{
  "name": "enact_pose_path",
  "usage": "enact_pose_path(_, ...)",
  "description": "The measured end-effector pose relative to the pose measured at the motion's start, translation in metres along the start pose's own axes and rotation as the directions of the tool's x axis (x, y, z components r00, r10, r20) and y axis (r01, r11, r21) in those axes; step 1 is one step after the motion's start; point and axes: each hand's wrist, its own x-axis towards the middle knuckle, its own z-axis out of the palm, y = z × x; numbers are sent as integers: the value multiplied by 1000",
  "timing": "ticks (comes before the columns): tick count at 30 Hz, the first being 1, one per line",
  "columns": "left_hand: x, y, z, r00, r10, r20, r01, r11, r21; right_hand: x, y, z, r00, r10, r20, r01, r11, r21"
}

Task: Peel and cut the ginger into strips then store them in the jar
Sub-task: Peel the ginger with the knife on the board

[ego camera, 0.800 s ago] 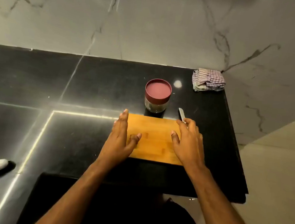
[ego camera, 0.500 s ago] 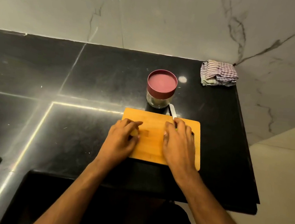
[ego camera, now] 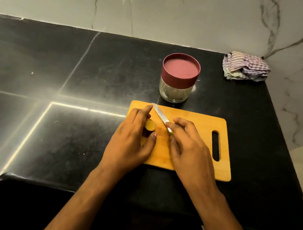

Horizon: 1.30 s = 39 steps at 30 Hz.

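A wooden cutting board (ego camera: 198,124) lies on the black counter. My left hand (ego camera: 130,142) holds a small piece of ginger (ego camera: 149,127) over the board's left end, its yellow cut face showing between finger and thumb. My right hand (ego camera: 188,147) grips a small knife (ego camera: 160,117); the blade points up-left towards my left forefinger, and the handle is mostly hidden in the hand. Just behind the board stands a glass jar (ego camera: 177,91) with its maroon lid (ego camera: 180,69) on, apparently empty.
A crumpled checked cloth (ego camera: 246,68) lies at the back right corner of the counter (ego camera: 95,70). The counter ends at the right edge beyond the board and at the near edge below my arms. A marble wall rises behind.
My left hand has picked up the ginger and holds it with the cut face showing. My right hand has taken the knife and swung its blade left over the board. The camera moved closer.
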Motion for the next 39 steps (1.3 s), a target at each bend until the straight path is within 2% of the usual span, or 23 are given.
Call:
enact_pose_path(5, -4, -6, 4, 997, 70, -25, -69, 997, 39, -7, 10, 4, 995, 89, -54, -94, 991, -98)
enact_pose_path(11, -11, -7, -1, 994, 89, -61, -88, 996, 13, -20, 7, -1, 1000, 24, 4, -23, 990, -136)
enact_pose_path(17, -39, 12, -7, 995, 79, -56, -79, 997, 7, -45, 4, -5, 999, -29, -26, 24, 986, -162)
enact_pose_path(23, -60, 23, -5, 988, 82, -128, -79, 997, 22, -57, 5, -12, 995, -40, -93, 35, 998, -59)
enact_pose_path(27, -60, 22, -5, 987, 52, -152, -61, 996, -57, -58, 8, -13, 981, -21, -193, 26, 999, 26)
enact_pose_path(31, -61, 22, -4, 984, 29, -176, -52, 991, -126, -66, 6, -14, 944, -74, -323, 76, 997, -9)
enact_pose_path(36, -60, 20, -8, 984, 8, -178, -43, 980, -194, -61, 5, -15, 938, -129, -321, 154, 987, 54)
enact_pose_path(39, -57, 18, -7, 987, 23, -158, -50, 984, -169, -61, 4, -15, 945, -181, -273, 188, 982, 1)
